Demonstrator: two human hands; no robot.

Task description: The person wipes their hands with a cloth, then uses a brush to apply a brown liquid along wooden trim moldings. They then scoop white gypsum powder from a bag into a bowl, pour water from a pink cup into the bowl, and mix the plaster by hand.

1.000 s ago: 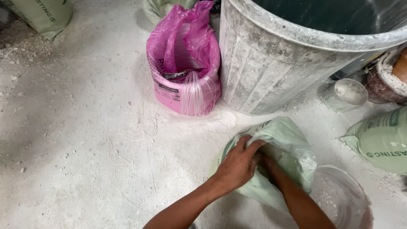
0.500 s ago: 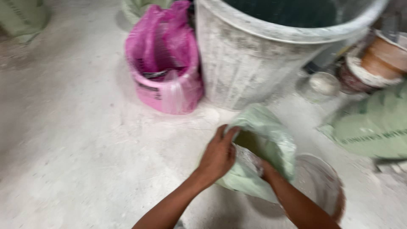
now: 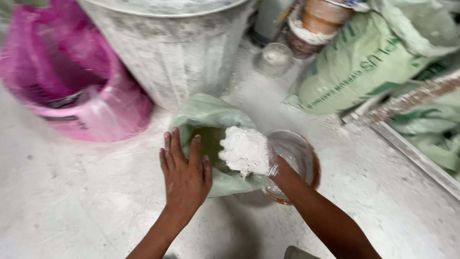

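Note:
My left hand rests flat with fingers spread on the near edge of an open pale green sack lying on the floor. My right hand is coated in white powder and holds a heaped handful of it, lifted just out of the sack's mouth. A round clear bowl with a brownish rim sits right beside the sack, under my right wrist.
A big dusty grey bin stands behind the sack. A pink bucket lined with a pink bag sits at the left. Full green sacks lie at the right, with a small clear cup and stacked tubs behind. White dust covers the floor.
My right hand has come out of the sack with a handful of white powder. My left hand has flattened onto the sack's edge. The view has shifted right and closer.

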